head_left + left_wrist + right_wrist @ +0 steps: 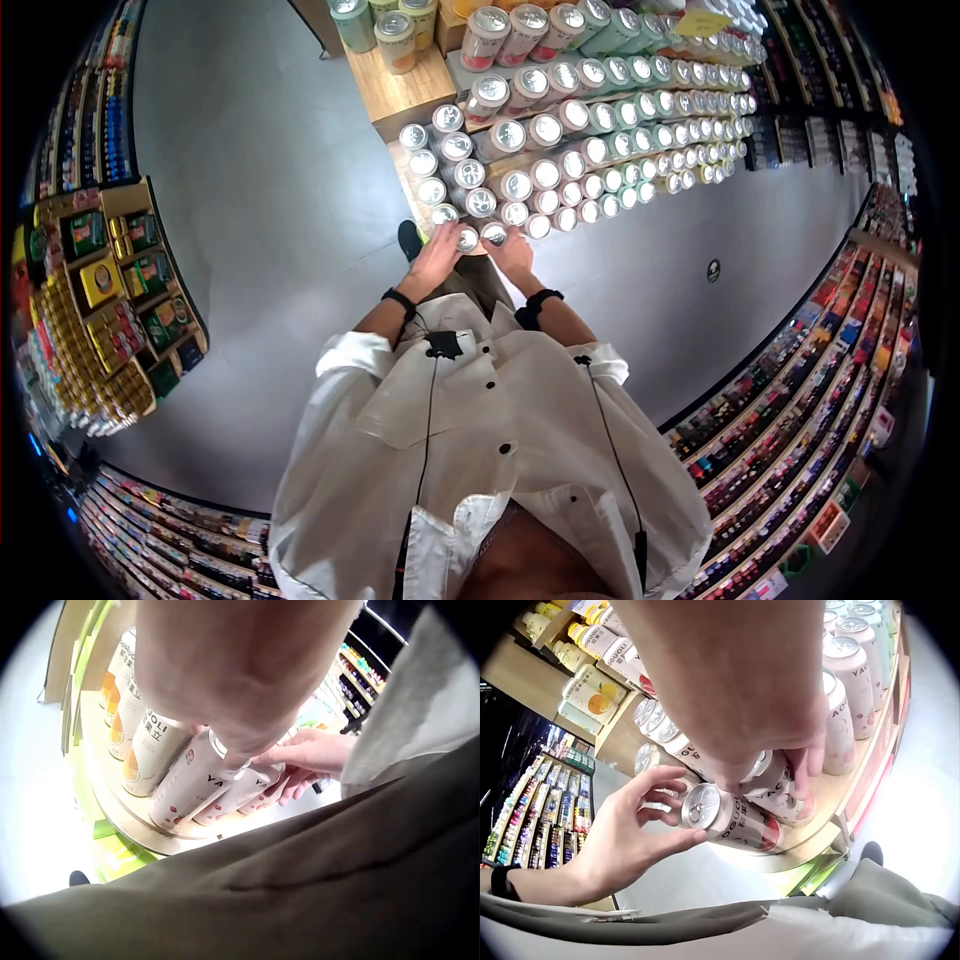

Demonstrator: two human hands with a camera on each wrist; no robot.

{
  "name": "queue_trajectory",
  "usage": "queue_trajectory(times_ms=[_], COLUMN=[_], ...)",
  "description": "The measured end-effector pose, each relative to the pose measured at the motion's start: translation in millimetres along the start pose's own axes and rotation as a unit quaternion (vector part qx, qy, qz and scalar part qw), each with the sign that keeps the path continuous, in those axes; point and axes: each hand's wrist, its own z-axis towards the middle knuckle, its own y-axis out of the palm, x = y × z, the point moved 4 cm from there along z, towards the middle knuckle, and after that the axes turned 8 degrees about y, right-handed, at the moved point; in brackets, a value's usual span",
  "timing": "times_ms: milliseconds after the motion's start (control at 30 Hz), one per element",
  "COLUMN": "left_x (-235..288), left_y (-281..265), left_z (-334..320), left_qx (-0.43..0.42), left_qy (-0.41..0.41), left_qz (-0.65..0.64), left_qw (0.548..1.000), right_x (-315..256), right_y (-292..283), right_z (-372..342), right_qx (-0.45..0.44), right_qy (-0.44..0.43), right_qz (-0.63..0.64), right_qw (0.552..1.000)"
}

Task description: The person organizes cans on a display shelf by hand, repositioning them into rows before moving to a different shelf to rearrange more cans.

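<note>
My left hand (436, 258) is at the front left corner of a display of drink cans. In the right wrist view, its thumb and curled fingers (660, 814) surround the top of a pale can (703, 806) with a red fruit print. Beside it, my right hand (512, 252) grips the neighbouring can (493, 235), fingers down along its side. That can's body (763, 776) is partly hidden by the right hand. Both cans are in the front row. From the left wrist view, a white can (191, 776) stands upright below the left hand.
Several rows of cans (545, 130) rise in tiers behind the hands. Cans with orange fruit prints (154, 750) line the left side. A wooden step (395, 100) holds more cans. The rounded shelf edge (810, 844) runs just in front. Stocked shelves (800, 330) stand farther off.
</note>
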Motion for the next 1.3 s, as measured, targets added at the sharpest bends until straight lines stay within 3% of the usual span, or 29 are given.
queue_trajectory(times_ms=[100, 167, 200, 267, 467, 567, 633, 767, 833, 967, 1033, 1233, 1300], left_x=[-4.8, -23.3, -27.7, -41.8, -73.8, -74.4, -65.7, -59.4, -63.3, -64.7, -65.6, -83.3, -102.8], left_y=[-13.6, 0.4, 2.5, 24.2, 69.8, 71.1, 64.1, 58.0, 66.3, 72.0, 78.7, 69.0, 63.2], left_z=[-18.8, -27.5, -27.4, -27.7, -16.8, -15.8, -14.3, -13.3, -13.2, -14.2, -15.8, -37.0, -59.1], left_qx=[0.054, -0.026, -0.025, -0.075, -0.085, -0.093, -0.098, -0.107, -0.120, -0.125, -0.122, -0.102, -0.080], left_qy=[-0.071, -0.208, -0.211, -0.336, -0.370, -0.405, -0.438, -0.451, -0.436, -0.442, -0.465, -0.409, -0.434], left_qz=[-0.073, -0.187, -0.187, -0.276, -0.243, -0.227, -0.288, -0.286, -0.292, -0.313, -0.363, -0.403, -0.408], left_qw=[0.993, 0.960, 0.959, 0.897, 0.893, 0.881, 0.846, 0.839, 0.843, 0.831, 0.798, 0.813, 0.799], right_x=[4.5, 1.1, -0.6, -1.4, 6.2, 15.1, 22.1, 18.0, 10.0, 6.4, 6.9, 32.2, 39.1], right_y=[2.9, 0.7, 0.1, 0.8, 17.0, 28.7, 36.4, 34.8, 25.2, 20.0, 20.7, 49.0, 52.4], right_z=[5.3, 6.3, 5.8, 4.4, 10.0, 21.5, 26.0, 15.4, 6.7, 5.4, 6.4, 30.0, 34.7], right_qx=[0.028, 0.007, -0.001, 0.001, 0.019, -0.012, -0.059, -0.070, 0.009, 0.001, 0.000, 0.001, -0.007], right_qy=[-0.005, 0.012, 0.021, 0.011, -0.008, 0.021, 0.048, 0.087, 0.058, 0.066, 0.068, 0.030, 0.003], right_qz=[-0.023, -0.029, -0.029, -0.027, -0.066, -0.045, -0.005, 0.051, 0.009, 0.013, 0.007, 0.033, 0.024], right_qw=[0.999, 0.999, 0.999, 1.000, 0.998, 0.999, 0.997, 0.992, 0.998, 0.998, 0.998, 0.999, 1.000])
